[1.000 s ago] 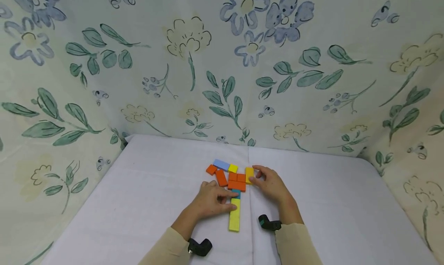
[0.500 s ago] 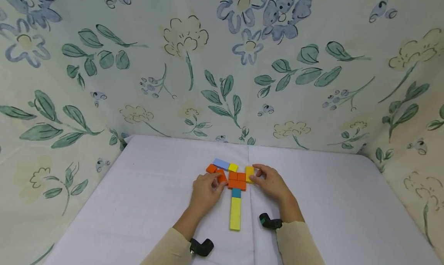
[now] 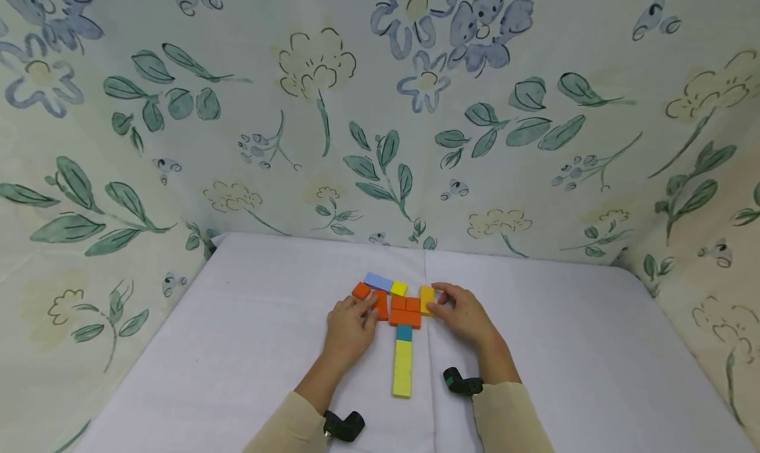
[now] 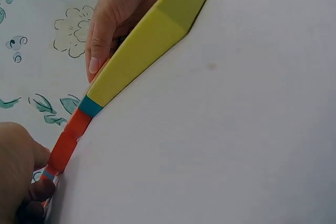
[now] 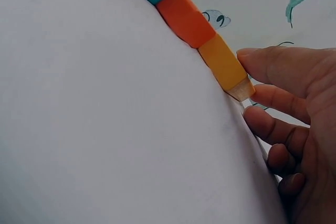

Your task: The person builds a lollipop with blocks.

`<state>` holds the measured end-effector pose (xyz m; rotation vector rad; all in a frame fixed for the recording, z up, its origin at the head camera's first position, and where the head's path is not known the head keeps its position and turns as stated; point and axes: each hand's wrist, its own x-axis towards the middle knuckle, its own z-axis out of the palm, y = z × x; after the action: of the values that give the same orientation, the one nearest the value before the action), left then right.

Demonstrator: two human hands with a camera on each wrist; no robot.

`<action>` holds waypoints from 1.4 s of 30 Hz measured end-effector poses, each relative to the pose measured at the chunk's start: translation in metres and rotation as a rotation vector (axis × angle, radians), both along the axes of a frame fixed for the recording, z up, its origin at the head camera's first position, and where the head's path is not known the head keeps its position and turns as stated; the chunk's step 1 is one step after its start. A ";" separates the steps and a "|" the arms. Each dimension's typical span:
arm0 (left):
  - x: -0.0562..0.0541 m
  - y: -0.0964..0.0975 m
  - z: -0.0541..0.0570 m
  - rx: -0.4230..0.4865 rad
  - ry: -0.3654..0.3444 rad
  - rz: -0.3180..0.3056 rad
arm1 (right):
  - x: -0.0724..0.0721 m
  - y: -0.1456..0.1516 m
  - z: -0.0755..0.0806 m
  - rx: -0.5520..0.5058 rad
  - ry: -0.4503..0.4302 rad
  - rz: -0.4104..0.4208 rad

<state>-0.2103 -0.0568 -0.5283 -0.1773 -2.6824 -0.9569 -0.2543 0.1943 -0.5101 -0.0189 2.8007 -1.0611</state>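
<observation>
My left hand [image 3: 349, 331] pinches an orange-red block [image 3: 382, 308] between thumb and fingers, left of the block figure's middle. On the other side, my right hand [image 3: 468, 318] has its thumb and index finger on an amber block [image 3: 427, 300]; its remaining fingers [image 5: 275, 124] curl beside it in the right wrist view. Between them lie two small orange squares [image 3: 406, 304] above a wider orange block [image 3: 405, 318]. A teal block [image 3: 404, 333] and a long yellow block [image 3: 402, 368] run down from these toward the front.
Behind the left hand, a blue block [image 3: 378, 281] lies between a small orange-red block [image 3: 361, 290] and a small yellow block [image 3: 400, 287]. All rest on a white-covered table [image 3: 249, 334]. Floral cloth [image 3: 332, 143] hangs along the back and sides.
My left hand has moved from the teal and yellow blocks up to the orange-red block at left, which has turned from slanted to nearly straight. My right hand has stayed at the amber block.
</observation>
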 end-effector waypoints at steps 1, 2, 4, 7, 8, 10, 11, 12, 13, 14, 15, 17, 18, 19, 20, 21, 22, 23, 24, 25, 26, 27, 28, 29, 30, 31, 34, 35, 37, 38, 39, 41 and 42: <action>0.000 0.000 0.001 -0.004 -0.012 -0.003 | 0.000 0.000 0.000 -0.001 0.004 0.001; 0.000 0.000 0.002 -0.010 -0.023 -0.007 | 0.000 0.000 0.000 -0.003 0.004 -0.003; 0.000 0.000 0.004 -0.018 -0.042 -0.019 | 0.000 0.000 0.001 -0.006 0.003 -0.011; 0.000 -0.001 0.008 -0.021 -0.082 -0.032 | 0.000 -0.001 0.001 -0.010 -0.005 -0.018; 0.000 -0.002 0.008 -0.019 -0.090 -0.036 | 0.001 -0.001 0.001 -0.009 -0.007 -0.016; 0.000 -0.002 0.010 -0.024 -0.105 -0.040 | 0.001 -0.001 0.001 -0.008 -0.008 -0.012; 0.000 -0.002 0.011 -0.029 -0.112 -0.042 | 0.001 -0.001 0.001 -0.008 -0.008 -0.011; -0.001 -0.002 0.011 -0.032 -0.119 -0.043 | 0.002 -0.002 0.001 -0.007 -0.008 -0.011; -0.002 -0.002 0.012 -0.037 -0.129 -0.047 | 0.002 -0.002 0.001 -0.006 -0.007 -0.011; -0.003 -0.002 0.012 -0.042 -0.138 -0.048 | 0.001 -0.001 0.001 -0.005 -0.005 -0.010; -0.004 -0.001 0.013 -0.047 -0.149 -0.049 | 0.001 -0.001 0.001 -0.007 -0.006 -0.012; -0.005 0.000 0.014 -0.048 -0.171 -0.049 | 0.001 -0.001 0.000 -0.010 -0.004 -0.012; -0.006 0.000 0.014 -0.049 -0.183 -0.049 | 0.001 -0.001 0.000 -0.010 -0.003 -0.011; -0.007 0.001 0.015 -0.054 -0.191 -0.050 | 0.001 0.000 0.000 -0.012 -0.001 -0.010; -0.008 0.001 0.015 -0.056 -0.198 -0.047 | 0.001 0.000 -0.001 -0.011 0.000 -0.008; -0.009 0.001 0.016 -0.059 -0.203 -0.045 | 0.001 0.000 -0.001 -0.013 0.003 -0.007; -0.009 0.002 0.017 -0.065 -0.207 -0.044 | 0.000 0.000 -0.001 -0.014 0.005 -0.006; -0.010 0.002 0.018 -0.071 -0.209 -0.042 | 0.000 0.000 -0.002 -0.016 0.007 -0.006; -0.011 0.002 0.018 -0.079 -0.216 -0.039 | 0.000 0.000 -0.002 -0.017 0.008 -0.006; -0.012 0.002 0.019 -0.085 -0.220 -0.036 | 0.000 0.000 -0.002 -0.019 0.009 -0.006; -0.013 0.002 0.019 -0.092 -0.225 -0.034 | -0.001 -0.001 -0.002 -0.020 0.011 -0.005; -0.014 0.002 0.019 -0.097 -0.228 -0.033 | -0.001 -0.001 -0.002 -0.021 0.013 -0.004; -0.016 0.003 0.019 -0.101 -0.233 -0.032 | -0.001 -0.001 -0.003 -0.021 0.014 -0.003; -0.017 0.003 0.020 -0.102 -0.237 -0.032 | -0.001 -0.001 -0.003 -0.021 0.016 -0.002; -0.018 0.003 0.020 -0.101 -0.242 -0.031 | -0.001 -0.001 -0.003 -0.020 0.018 -0.001; -0.019 0.003 0.020 -0.100 -0.246 -0.030 | -0.001 -0.001 -0.003 -0.021 0.019 -0.001; -0.023 0.004 0.020 -0.091 -0.256 -0.027 | -0.001 -0.002 -0.003 -0.020 0.022 -0.001; -0.024 0.005 0.020 -0.090 -0.259 -0.026 | -0.001 -0.002 -0.003 -0.020 0.023 -0.002; -0.026 0.005 0.021 -0.090 -0.264 -0.020 | -0.002 -0.002 -0.003 -0.018 0.023 -0.003; -0.026 0.005 0.021 -0.092 -0.262 -0.018 | -0.002 -0.002 -0.003 -0.017 0.022 -0.004; -0.027 0.006 0.021 -0.095 -0.262 -0.014 | -0.002 -0.002 -0.004 -0.018 0.019 -0.006; -0.027 0.006 0.020 -0.098 -0.258 -0.008 | -0.002 -0.001 -0.004 -0.017 0.014 -0.011; -0.027 0.006 0.020 -0.097 -0.254 -0.006 | -0.002 -0.001 -0.004 -0.015 0.011 -0.014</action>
<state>-0.2377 -0.0506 -0.5084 -0.0886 -2.9644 -0.9059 -0.2563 0.1934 -0.5141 -0.0073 2.8070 -1.0881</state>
